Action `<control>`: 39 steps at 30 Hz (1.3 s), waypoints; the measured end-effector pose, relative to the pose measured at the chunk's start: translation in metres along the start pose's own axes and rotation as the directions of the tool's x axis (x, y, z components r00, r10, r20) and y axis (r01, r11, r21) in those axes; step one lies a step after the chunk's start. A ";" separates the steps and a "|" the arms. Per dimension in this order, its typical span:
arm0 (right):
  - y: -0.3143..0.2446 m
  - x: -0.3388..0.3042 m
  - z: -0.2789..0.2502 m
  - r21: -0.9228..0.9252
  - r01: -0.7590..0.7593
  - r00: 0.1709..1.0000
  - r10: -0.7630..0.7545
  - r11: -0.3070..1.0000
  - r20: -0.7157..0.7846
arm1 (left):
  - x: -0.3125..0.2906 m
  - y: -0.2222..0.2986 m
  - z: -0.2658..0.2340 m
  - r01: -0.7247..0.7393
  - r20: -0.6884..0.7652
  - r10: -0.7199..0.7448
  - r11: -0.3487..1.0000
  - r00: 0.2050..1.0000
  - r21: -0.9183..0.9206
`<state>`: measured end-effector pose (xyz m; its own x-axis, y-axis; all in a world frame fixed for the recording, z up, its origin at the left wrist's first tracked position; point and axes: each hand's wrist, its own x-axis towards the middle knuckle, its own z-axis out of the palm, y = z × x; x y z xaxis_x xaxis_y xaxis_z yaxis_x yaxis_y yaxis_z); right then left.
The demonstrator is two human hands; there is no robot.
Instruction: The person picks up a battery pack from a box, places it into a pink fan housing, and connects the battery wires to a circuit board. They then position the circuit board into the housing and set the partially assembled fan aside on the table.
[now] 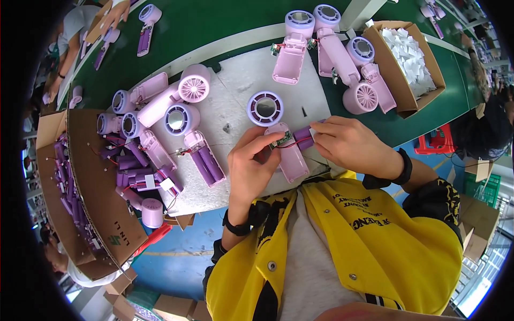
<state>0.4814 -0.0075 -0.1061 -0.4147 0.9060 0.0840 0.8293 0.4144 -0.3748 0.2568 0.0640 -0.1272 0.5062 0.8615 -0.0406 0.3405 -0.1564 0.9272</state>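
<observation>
Before me on the white foam sheet [230,80] lies a handheld fan with a lilac ring head [265,108] and an opened pink handle shell [293,166]. My left hand [250,163] is closed on this fan, its fingers at the small green circuit board [280,141] near the top of the handle. In my right hand [348,145] is a purple battery pack [304,138], pinched at its outer end beside a white tab. Red wires run between the board and the pack. To the left, another opened fan [205,165] has purple cells in its handle.
More fans [195,88] lie at the left and upper right. Loose battery packs [140,166] pile beside a cardboard box [115,224] holding more packs. At the right stands a carton [441,80] of white paper pieces. Another person's hand [115,13] is at the upper left.
</observation>
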 end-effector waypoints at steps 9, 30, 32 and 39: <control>0.008 -0.005 0.008 0.063 0.036 0.993 -0.029 0.997 -0.112 | 0.001 -0.003 -0.006 -0.008 0.017 0.008 1.000 1.000 0.022; 0.027 -0.015 -0.040 0.402 -0.230 0.948 0.297 0.887 -0.113 | 0.000 -0.013 -0.010 0.051 0.008 -0.051 0.999 0.999 -0.013; 0.058 -0.033 -0.075 0.272 -0.534 0.730 0.598 0.801 -0.330 | -0.006 -0.011 -0.012 0.049 -0.008 -0.049 0.999 0.999 0.002; 0.036 -0.038 -0.061 0.409 -0.470 0.726 0.606 0.783 -0.326 | 0.004 -0.007 -0.002 0.013 -0.008 -0.014 1.000 1.000 -0.009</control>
<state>0.5494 -0.0214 -0.0666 0.3236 0.9365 0.1353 0.6908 -0.1362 -0.7101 0.2547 0.0696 -0.1335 0.4950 0.8674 -0.0501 0.3404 -0.1406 0.9297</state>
